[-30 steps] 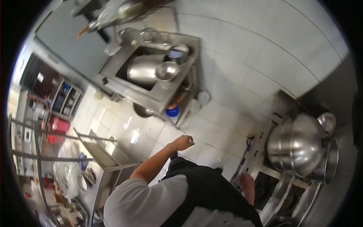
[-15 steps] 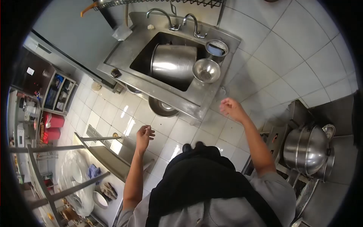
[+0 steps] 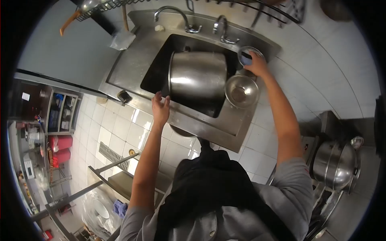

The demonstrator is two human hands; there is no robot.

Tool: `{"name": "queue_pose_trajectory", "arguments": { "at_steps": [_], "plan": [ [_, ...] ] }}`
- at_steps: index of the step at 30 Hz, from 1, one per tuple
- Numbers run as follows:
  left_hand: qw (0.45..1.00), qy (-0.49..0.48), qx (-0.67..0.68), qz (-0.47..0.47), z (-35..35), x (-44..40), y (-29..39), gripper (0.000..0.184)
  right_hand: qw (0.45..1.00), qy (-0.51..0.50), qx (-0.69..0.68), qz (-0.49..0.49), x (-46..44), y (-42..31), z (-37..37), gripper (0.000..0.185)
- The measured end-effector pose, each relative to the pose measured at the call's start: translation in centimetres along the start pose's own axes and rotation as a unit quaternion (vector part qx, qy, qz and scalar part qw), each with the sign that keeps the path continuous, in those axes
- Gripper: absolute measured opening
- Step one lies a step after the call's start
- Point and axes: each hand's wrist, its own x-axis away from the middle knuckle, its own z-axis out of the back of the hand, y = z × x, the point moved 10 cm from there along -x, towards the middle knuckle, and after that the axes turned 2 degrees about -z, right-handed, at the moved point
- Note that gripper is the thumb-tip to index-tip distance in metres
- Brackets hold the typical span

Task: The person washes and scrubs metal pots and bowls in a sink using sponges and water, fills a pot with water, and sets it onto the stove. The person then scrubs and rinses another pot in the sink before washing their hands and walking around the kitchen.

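Observation:
My right hand (image 3: 257, 65) is at the small round metal container (image 3: 254, 48) on the sink's right side. Its thumb and fingers are on either side of a blue sponge-like piece with a dark edge (image 3: 245, 60) inside; the fingertips are partly hidden. My left hand (image 3: 161, 109) is at the front rim of the steel sink (image 3: 201, 124), holding nothing, fingers apart. In the basin a large metal stockpot (image 3: 199, 76) lies on its side. A shallow metal bowl (image 3: 242, 91) sits on the ledge just below my right hand.
Two curved taps, one on the left (image 3: 173, 11) and one on the right (image 3: 222, 28), rise behind the basin. A wire rack (image 3: 108, 7) hangs above. At right stands a big metal pot (image 3: 335, 164). A metal-framed table with plastic-wrapped dishes (image 3: 98, 211) is at lower left.
I have come closer to the sink. My right hand has moved up and forward to the blue piece in the small container. My left hand has come forward to the sink's front rim.

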Motion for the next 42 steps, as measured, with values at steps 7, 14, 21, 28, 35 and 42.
{"name": "queue_pose_trajectory", "arguments": {
  "at_steps": [7, 14, 21, 28, 35, 42],
  "plan": [
    [0.973, -0.087, 0.144, 0.158, -2.5, -4.4, -5.7, 0.053, 0.944, -0.295, -0.078, -0.127, -3.0, 3.4, -4.8, 0.097],
    [0.925, -0.234, 0.271, 0.126, -8.9, -7.8, -7.9, 0.039, 0.958, -0.244, 0.045, -0.144, -2.0, 7.6, -6.9, 0.073],
    [0.902, -0.357, 0.197, 0.140, -11.6, -8.0, -7.7, 0.051, 0.948, -0.144, 0.186, -0.214, -3.1, 0.7, -0.7, 0.053],
    [0.928, -0.322, 0.138, 0.124, -12.5, -12.6, -7.0, 0.054, 0.976, 0.032, -0.117, -0.181, -3.2, 1.3, 8.8, 0.058],
    [0.932, -0.250, 0.215, 0.151, -14.1, -16.1, -6.5, 0.059, 0.993, 0.038, -0.061, -0.097, -2.7, -11.5, -9.3, 0.051],
    [0.864, -0.242, 0.378, 0.228, -15.1, -17.0, -5.6, 0.058, 0.995, 0.047, 0.080, -0.019, -0.8, -28.4, -16.0, 0.058]
  ]
}}
